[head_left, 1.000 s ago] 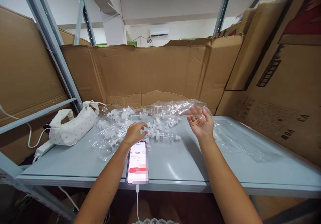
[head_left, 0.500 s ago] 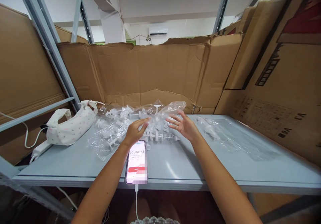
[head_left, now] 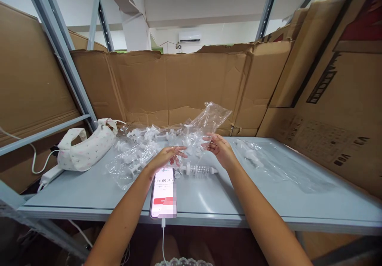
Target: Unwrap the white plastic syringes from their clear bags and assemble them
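"Where's the clear bag (head_left: 214,117)?"

"It pokes up behind the hands, over the tabletop (head_left: 209,202). The left hand (head_left: 165,157) and right hand (head_left: 221,150) look half open. I can't tell if either has hold of it."

"How might it feel?"

"Light, floppy and slippery, I think. Pinch its edge."

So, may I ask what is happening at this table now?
A person's right hand is at a raised clear plastic bag; its grip is unclear. The left hand hovers, fingers apart, near small white parts. A ribbed clear tube lies on the table, beside a phone that reads 00:00:43.
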Tool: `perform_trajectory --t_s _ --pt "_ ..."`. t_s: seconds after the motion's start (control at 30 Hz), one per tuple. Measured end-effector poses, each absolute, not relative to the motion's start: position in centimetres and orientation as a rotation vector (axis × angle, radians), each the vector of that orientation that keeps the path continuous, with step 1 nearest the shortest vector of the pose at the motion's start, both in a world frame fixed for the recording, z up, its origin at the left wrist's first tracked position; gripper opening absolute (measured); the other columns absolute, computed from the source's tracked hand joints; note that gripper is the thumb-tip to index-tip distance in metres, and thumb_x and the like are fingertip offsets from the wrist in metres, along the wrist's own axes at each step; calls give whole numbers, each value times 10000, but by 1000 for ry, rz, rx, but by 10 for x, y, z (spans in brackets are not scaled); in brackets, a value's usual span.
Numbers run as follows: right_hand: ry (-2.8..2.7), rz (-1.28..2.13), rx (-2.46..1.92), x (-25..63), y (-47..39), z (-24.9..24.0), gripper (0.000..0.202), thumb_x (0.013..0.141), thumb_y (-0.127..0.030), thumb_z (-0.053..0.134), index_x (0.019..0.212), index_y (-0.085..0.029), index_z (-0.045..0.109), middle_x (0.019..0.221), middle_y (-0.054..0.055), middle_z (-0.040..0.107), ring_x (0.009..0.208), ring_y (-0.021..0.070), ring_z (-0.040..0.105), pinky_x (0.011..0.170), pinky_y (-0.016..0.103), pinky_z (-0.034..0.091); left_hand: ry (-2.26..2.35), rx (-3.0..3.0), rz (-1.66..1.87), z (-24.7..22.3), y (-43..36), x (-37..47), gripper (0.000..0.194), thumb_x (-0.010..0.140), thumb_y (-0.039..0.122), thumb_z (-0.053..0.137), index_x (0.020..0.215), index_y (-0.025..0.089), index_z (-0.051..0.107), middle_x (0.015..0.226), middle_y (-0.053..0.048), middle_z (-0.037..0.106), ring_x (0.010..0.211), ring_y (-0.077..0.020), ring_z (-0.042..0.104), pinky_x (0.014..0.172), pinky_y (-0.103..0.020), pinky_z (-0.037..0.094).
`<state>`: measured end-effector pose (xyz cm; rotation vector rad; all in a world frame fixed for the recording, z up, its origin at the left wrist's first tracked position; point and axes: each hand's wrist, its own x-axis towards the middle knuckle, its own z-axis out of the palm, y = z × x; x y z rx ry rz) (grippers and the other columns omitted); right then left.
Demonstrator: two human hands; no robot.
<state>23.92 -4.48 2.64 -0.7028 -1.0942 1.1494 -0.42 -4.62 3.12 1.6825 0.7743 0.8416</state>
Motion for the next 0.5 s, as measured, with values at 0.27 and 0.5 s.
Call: perform_trajectory --t_s 0.27,0.5 --pt "-980 1106 -810 242 -41 25 350 657 -480 714 856 -214 605 754 14 656 578 121 610 552 253 476 805 1680 802 32 -46 -7 448 844 498 517 1159 209 651 1008 -111 706 468 -48 450 443 -217 293" --pt "-939 1218 -877 245 -43 26 234 648 -322 696 824 -185 625 711 21 650 565 120 603 510 231 447 639 1661 818 31 -43 -13 539 817 564 523 1195 193 622 1049 -135 686 614 -108 567 498 -229 351"
